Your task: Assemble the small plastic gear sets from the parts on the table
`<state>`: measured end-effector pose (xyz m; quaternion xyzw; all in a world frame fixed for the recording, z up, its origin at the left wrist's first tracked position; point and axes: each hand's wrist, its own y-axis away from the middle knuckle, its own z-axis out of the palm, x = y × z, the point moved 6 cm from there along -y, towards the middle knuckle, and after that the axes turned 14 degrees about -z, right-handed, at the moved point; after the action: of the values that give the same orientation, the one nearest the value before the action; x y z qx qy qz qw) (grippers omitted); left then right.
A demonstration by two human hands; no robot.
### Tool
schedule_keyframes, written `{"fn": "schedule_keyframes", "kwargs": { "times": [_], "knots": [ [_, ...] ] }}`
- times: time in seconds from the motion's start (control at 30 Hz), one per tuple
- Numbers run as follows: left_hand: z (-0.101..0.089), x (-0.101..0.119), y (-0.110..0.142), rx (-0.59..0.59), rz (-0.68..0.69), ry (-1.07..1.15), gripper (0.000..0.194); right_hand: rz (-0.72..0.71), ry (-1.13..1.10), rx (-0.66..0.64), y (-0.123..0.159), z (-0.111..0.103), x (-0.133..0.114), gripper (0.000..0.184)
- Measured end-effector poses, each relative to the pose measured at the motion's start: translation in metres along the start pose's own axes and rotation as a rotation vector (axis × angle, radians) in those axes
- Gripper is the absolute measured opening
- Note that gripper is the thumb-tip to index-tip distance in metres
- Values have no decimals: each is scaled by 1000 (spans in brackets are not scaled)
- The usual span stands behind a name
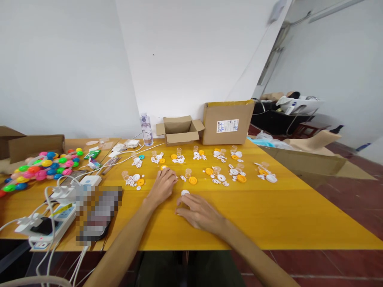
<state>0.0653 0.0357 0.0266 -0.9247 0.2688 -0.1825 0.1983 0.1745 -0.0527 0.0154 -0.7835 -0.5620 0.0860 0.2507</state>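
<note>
My left hand [163, 185] is over the wooden table with its fingers curled together; what they hold, if anything, is hidden. A yellow disc [164, 167] shows just beyond its knuckles. My right hand [200, 213] is low over the table, thumb and fingers apart. Close to its fingertips lies a white plastic disc [185, 192]; I cannot tell whether they touch it. Ahead of the hands are a clear plastic cup [188, 173], a yellow wheel-shaped disc [193, 180] and small white perforated pieces [183, 178]. Several similar groups are spread across the table.
An open cardboard box [182, 138], a larger closed carton [227, 123] and a water bottle [146, 129] stand along the wall. At left are colourful plastic balls [40, 169], a power strip [67, 211] with white cables and a phone [100, 215]. The table's front edge is near.
</note>
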Motion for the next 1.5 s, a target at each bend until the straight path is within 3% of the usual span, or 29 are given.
{"fn": "schedule_keyframes", "kwargs": {
  "times": [0.27,0.43,0.57,0.73,0.97,1.1,1.33,1.5],
  "knots": [
    [1,0,0,11,4,-17,21,-160,90,-115,-9,6,-9,17],
    [1,0,1,4,-2,-3,22,-125,58,-127,-14,11,-7,21],
    [2,-1,1,-4,0,-4,23,-80,40,-60,-8,11,-3,21],
    [0,2,1,-8,8,43,21,69,-26,133,3,-3,12,27],
    [-4,10,2,-89,-12,257,15,279,-26,274,20,-14,42,29],
    [-6,18,5,-172,16,331,5,294,-21,277,23,-12,49,29],
    [1,20,7,-273,27,318,31,247,-27,260,20,-13,45,26],
    [6,20,8,-316,28,304,26,197,-24,241,16,-14,41,24]
  ]
}}
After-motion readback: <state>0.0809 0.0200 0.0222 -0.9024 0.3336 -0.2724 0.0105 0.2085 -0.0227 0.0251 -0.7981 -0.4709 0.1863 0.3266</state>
